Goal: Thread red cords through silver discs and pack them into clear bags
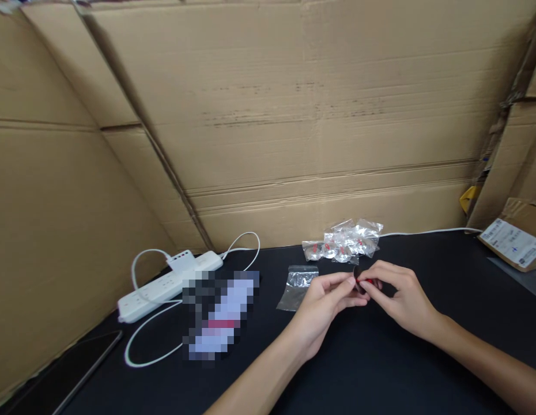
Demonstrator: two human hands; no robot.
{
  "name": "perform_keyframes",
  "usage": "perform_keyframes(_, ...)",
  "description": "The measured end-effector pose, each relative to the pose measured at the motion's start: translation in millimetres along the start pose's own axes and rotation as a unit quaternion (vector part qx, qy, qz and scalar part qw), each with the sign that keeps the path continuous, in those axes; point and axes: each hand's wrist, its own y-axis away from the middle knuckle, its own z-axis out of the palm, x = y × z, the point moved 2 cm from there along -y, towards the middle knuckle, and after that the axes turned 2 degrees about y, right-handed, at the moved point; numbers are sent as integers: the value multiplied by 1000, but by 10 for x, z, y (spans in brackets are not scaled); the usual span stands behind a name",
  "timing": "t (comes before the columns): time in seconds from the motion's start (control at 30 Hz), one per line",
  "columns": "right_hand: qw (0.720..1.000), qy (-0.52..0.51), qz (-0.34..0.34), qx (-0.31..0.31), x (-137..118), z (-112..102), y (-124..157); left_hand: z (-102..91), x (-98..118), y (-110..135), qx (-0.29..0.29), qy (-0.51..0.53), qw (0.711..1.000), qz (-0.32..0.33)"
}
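Observation:
Between my hands is a small dark round disc with a red part on its right side; its exact kind is too small to make out. My left hand pinches the disc from the left, with thumb and fingers closed on its edge. From the right, the fingertips of my right hand are closed at the red part, and they partly cover it. A flat transparent zip bag lies on the black table just left of my left hand. Behind both hands sits a pile of transparent bags holding round silvery pieces with red marks.
A white power strip with a plugged-in charger and white cables stands at left. Near it lies a pixelated patch. A dark flat device rests at the near left. Cardboard walls surround the table, and a labelled package is at right.

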Motion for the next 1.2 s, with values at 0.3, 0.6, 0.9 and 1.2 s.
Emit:
perform_keyframes(0.3, 994, -87, 69, 1, 68, 48, -6, -57, -73, -7, 40, 14, 999, -8)
perform_keyframes(0.6, 996, -46, 82, 5, 75, 37, -12, -63, -82, -30, 52, -13, 999, 9)
perform_keyframes(0.9, 997, -28, 66, 0, 45, 53, -1, -52, -82, -25, 58, -78, 995, 18)
perform_keyframes(1.2, 995, -60, 83, 16, 68, 94, 26, -69, -113, -42, 66, -96, 992, 51)
